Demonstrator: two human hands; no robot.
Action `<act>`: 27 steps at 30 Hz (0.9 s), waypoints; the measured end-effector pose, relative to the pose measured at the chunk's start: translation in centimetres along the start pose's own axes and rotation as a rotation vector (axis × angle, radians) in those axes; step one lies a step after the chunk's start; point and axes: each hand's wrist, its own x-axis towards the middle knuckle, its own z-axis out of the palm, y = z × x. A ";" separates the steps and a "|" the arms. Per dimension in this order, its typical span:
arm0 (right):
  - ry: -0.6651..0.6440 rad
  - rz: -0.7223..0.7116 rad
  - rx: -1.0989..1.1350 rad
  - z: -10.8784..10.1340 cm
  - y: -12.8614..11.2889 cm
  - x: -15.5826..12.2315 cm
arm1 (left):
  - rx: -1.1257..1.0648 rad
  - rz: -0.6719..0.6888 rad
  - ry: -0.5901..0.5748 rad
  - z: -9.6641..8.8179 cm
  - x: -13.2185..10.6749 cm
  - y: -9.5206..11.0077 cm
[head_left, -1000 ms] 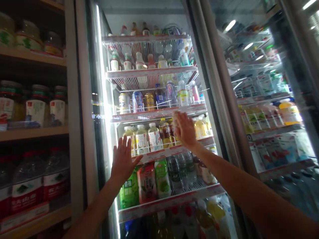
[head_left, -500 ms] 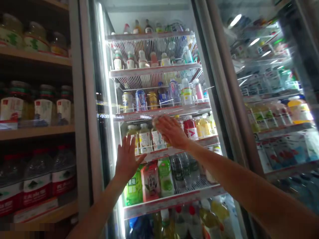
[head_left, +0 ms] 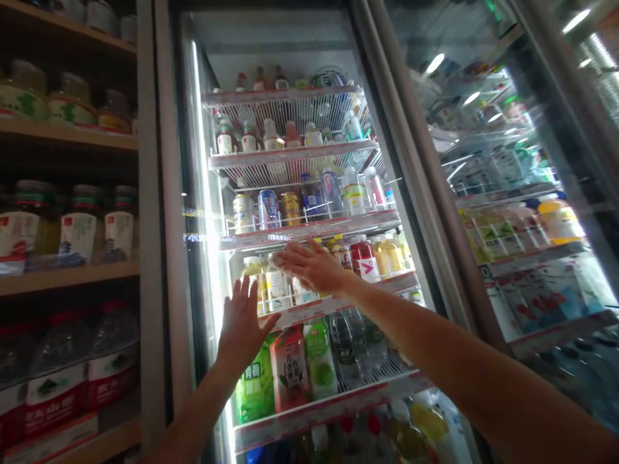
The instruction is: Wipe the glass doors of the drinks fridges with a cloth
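A glass-door drinks fridge (head_left: 288,317) with lit shelves stands in front of me. My left hand (head_left: 242,328) is raised at its lower left, open, fingers spread upward and holding nothing. My right hand (head_left: 314,265) reaches across the middle, palm down, fingers stretched out to the left. It looks open; I cannot tell whether either hand touches the glass. Behind the right hand are pale-labelled bottles (head_left: 277,287), partly covered, and a dark red bottle (head_left: 364,259). Below the hands stand a green bottle (head_left: 255,383), a red-labelled bottle (head_left: 289,368) and another green bottle (head_left: 320,361).
Cans and bottles (head_left: 268,209) fill the shelf above my hands. On the left are open wooden shelves (head_left: 68,276) with juice bottles (head_left: 78,222) and red-capped bottles (head_left: 113,348). A metal door frame (head_left: 425,154) separates a second glass-door fridge (head_left: 532,225) on the right.
My right hand has moved left across the front of the pale-labelled bottles. My left hand stays raised in nearly the same place. The view has tilted, so the shelves sit lower.
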 end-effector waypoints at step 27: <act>0.060 0.451 -0.005 0.9 -6.8 -25.6 | 0.008 -0.020 -0.033 0.5 -9.8 6.4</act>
